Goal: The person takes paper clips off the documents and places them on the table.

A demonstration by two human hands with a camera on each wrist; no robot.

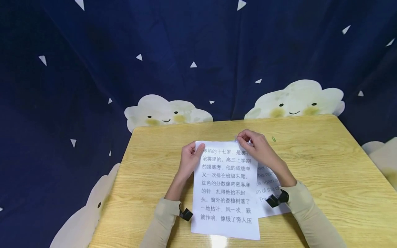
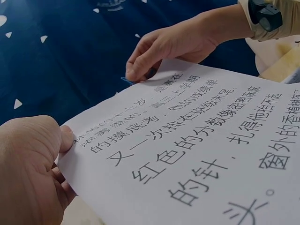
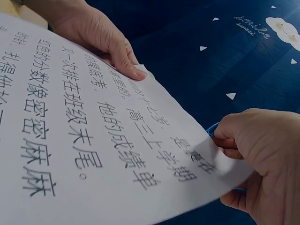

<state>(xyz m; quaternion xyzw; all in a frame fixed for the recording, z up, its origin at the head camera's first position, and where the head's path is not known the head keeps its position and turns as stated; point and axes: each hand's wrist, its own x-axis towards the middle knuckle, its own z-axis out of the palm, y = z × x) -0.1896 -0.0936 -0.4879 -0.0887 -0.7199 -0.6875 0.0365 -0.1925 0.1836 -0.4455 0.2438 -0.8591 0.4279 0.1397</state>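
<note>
Chinese-print sheet (image 1: 224, 193): held up over table, print facing the person, top edge between both hands, bottom edge nearest the person
Left hand (image 1: 188, 158): clamped on upper left corner of that sheet, thumb on printed face, other fingers tucked behind
Right hand (image 1: 255, 146): at top edge near right corner, thumb and finger pinched together on blue paper clip, rest of fingers curled
Blue paper clip (image 1: 236, 139): just at top edge of paper, mostly covered by fingertips, can't tell from where I stand if it's slid on
English-print sheet (image 1: 271, 193): partly behind the Chinese one, shows past its right edge, under right forearm, set at an angle
Green paper clip (image 1: 274, 139): lying loose on table, beyond right hand, near far edge
Table (image 1: 149, 165): light wood grain, bright glare patch below the held paper
Sleeves (image 1: 162, 217): beige, both arms, black strap (image 1: 186, 214) at each wrist
Curtain (image 1: 173, 38): dark blue, white triangles, smiling clouds (image 1: 297, 100) just behind table
</note>
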